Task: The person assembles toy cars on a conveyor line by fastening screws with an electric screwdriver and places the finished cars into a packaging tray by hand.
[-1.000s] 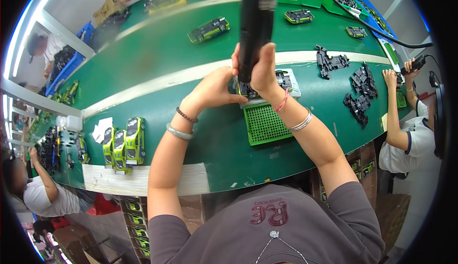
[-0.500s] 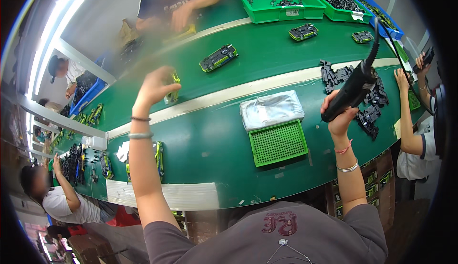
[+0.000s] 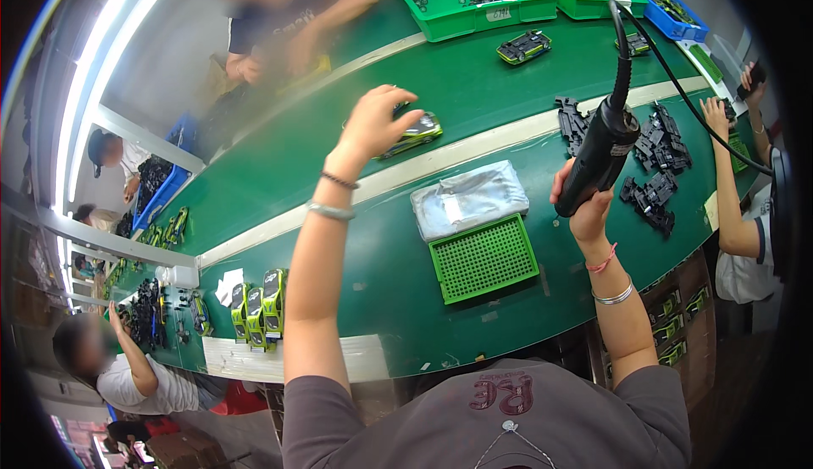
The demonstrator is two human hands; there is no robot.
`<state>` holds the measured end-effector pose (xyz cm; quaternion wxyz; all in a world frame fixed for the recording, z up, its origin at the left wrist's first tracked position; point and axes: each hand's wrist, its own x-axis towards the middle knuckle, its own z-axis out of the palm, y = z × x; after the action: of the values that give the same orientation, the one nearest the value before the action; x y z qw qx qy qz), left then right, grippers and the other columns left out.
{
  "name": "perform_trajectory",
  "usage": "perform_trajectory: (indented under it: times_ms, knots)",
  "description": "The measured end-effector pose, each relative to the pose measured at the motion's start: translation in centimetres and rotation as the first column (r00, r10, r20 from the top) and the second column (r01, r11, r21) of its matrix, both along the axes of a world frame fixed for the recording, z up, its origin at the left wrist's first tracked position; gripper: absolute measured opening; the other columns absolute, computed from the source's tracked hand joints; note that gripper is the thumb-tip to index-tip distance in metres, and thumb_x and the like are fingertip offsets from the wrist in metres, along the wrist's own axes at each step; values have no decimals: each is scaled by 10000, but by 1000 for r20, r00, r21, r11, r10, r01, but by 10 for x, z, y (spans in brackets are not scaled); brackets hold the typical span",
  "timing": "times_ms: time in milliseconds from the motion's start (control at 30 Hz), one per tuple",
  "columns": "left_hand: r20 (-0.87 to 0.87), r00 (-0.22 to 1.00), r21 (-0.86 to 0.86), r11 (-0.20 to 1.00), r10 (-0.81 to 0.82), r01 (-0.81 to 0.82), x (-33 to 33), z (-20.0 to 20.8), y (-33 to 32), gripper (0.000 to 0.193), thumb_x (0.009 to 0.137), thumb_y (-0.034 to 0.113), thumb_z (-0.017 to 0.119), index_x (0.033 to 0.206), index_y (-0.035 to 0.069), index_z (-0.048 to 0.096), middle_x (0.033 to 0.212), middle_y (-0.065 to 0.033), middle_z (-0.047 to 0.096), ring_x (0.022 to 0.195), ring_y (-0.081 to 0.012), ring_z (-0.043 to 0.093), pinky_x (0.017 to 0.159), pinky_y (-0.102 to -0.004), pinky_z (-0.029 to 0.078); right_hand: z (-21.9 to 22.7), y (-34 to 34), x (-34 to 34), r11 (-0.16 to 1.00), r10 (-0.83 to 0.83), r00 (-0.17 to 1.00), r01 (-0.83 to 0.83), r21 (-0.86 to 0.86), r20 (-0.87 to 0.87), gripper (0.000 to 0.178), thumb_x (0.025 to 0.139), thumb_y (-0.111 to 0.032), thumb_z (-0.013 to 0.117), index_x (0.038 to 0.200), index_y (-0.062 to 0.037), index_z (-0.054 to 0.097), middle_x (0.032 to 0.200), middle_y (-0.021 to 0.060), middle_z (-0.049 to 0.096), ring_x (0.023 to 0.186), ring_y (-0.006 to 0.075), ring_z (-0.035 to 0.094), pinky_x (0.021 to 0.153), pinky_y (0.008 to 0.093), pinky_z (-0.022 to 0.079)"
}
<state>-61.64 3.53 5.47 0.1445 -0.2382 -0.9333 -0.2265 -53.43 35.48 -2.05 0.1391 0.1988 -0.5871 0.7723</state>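
Observation:
My left hand (image 3: 377, 128) reaches over the far green strip of the bench. Its thumb and fingers are curved and apart. Right by the thumb is a green toy car (image 3: 417, 136), upright with a silver windscreen. Something dark shows between the fingers, mostly hidden by the hand. My right hand (image 3: 584, 208) is wrapped around a black electric screwdriver (image 3: 603, 151), whose cable rises from its top end. Close to the tool lie black toy-car chassis parts (image 3: 665, 138) in a loose pile.
A grey-white wrapped packet (image 3: 470, 200) touches a green perforated basket (image 3: 484, 259) mid-bench. Several green cars (image 3: 273, 299) stand at the left. An upturned car (image 3: 523, 47) lies near green trays (image 3: 474, 3) of small parts. Co-workers sit across (image 3: 296, 28) and at both sides.
My left hand has moved right along the strip, and the green car by it now sits farther right. My right hand still grips the screwdriver. The view has shifted slightly.

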Motion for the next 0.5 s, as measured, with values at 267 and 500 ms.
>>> perform_trajectory:
  times_ms: [267,500]
  knots:
    - [107,994,-183,983,14,6,-43,-61,78,450,766,199,665,1199,145,552,1022,-148,574,985,-325,548,868,-399,468,-2,1,1,999,17,996,-19,26,82,914,627,-885,347,882,-18,482,659,61,510,557,134,513,515,240,414]
    - [86,977,-190,966,193,-174,54,-59,-81,501,704,60,687,1175,129,530,1103,-149,568,1040,-342,529,894,-402,446,-9,-2,-1,997,43,999,-43,-58,10,860,698,-788,477,919,42,530,694,70,556,578,129,545,520,241,440]
